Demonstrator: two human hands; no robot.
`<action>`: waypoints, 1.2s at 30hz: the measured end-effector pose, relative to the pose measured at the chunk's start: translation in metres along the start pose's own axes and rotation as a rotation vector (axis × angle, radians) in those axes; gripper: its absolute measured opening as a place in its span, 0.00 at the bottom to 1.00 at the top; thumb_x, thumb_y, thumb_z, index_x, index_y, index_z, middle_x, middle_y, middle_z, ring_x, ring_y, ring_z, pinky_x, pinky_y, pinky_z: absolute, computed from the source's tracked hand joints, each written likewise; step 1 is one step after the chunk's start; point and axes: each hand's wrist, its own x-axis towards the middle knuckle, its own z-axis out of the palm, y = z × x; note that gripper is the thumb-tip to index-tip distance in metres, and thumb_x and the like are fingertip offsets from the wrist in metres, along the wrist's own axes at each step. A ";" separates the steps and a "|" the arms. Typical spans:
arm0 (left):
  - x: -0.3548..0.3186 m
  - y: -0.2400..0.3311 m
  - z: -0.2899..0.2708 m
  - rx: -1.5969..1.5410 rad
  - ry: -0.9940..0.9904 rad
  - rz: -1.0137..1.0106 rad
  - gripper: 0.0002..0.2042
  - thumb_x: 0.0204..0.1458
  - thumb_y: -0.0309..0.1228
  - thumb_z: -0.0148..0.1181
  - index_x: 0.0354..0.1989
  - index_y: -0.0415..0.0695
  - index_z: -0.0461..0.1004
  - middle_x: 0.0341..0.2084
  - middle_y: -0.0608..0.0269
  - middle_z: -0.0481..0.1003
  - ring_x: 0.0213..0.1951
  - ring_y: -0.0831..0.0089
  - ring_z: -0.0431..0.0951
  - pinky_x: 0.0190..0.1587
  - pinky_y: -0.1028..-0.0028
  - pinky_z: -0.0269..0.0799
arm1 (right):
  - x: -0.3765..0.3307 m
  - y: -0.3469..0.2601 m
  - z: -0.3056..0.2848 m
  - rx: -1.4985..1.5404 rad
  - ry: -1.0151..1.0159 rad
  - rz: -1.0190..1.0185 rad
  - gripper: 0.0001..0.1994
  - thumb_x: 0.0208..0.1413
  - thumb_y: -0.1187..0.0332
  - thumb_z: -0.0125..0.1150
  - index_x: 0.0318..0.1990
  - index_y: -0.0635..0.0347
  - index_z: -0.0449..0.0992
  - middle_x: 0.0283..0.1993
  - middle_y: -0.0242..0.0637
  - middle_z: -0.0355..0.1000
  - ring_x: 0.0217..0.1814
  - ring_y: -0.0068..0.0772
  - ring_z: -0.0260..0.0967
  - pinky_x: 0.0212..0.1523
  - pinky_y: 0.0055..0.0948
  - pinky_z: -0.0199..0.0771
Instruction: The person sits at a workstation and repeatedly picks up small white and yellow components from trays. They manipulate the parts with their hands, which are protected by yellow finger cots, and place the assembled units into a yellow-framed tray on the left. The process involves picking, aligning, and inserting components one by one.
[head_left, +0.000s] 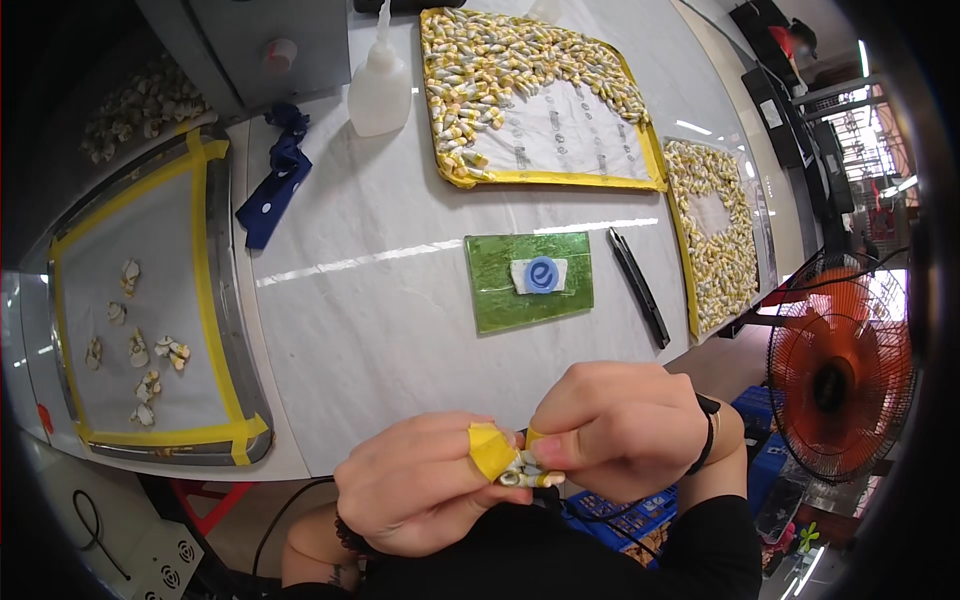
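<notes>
Closest in, both hands meet just off the near edge of the pale marble-look table point(400, 330), and between them sits a small cream-and-yellow coiled part point(528, 477). The left hand point(420, 495) is curled closed, its thumb wrapped in yellow tape point(492, 450), pressing on the part from the left. The right hand point(620, 440) is closed too, a taped fingertip pinching the same piece from the right. So the part is held by both, its long axis lying roughly left to right between the two thumbs, and neither hand is clearly nearer than the other.

Straight ahead of the hands lies a green rectangular glass pad point(530, 282) with a white-and-blue patch on it; bare tabletop opens between it and the knuckles. Just right of the pad, ahead of the right hand, is a pair of black tweezers point(638, 285), lying lengthwise away from the person. Far ahead sits a yellow-edged tray heaped with small cream parts point(530, 95), and a second such tray point(712, 230) reaches the table's right edge. Out to the left of the left hand is a metal tray lined with yellow tape point(150, 300), holding only a few scattered pieces. Further off that side are a dark blue cloth point(275, 180) and a clear squeeze bottle point(380, 85). An orange floor fan point(835, 370) stands off the right hand's side, below table level.
</notes>
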 end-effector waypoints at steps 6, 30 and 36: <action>0.001 0.001 0.000 0.020 -0.017 0.011 0.14 0.32 0.22 0.72 0.30 0.35 0.76 0.28 0.53 0.78 0.31 0.61 0.79 0.35 0.69 0.77 | -0.002 -0.001 0.000 0.005 0.007 0.009 0.09 0.39 0.84 0.63 0.29 0.66 0.73 0.27 0.41 0.73 0.25 0.35 0.71 0.24 0.26 0.71; -0.004 0.013 0.014 -0.596 0.131 -0.632 0.21 0.43 0.44 0.68 0.31 0.36 0.70 0.27 0.56 0.76 0.24 0.80 0.73 0.27 0.82 0.68 | -0.017 -0.001 0.012 -0.317 0.175 -0.274 0.11 0.37 0.78 0.67 0.32 0.68 0.78 0.30 0.33 0.68 0.26 0.26 0.65 0.23 0.20 0.65; -0.004 0.015 0.016 -0.622 0.188 -0.621 0.19 0.43 0.40 0.69 0.29 0.36 0.71 0.26 0.55 0.76 0.27 0.76 0.76 0.30 0.79 0.71 | -0.016 -0.010 0.008 -0.542 0.065 -0.333 0.11 0.35 0.74 0.71 0.31 0.63 0.80 0.31 0.29 0.67 0.24 0.23 0.60 0.19 0.20 0.59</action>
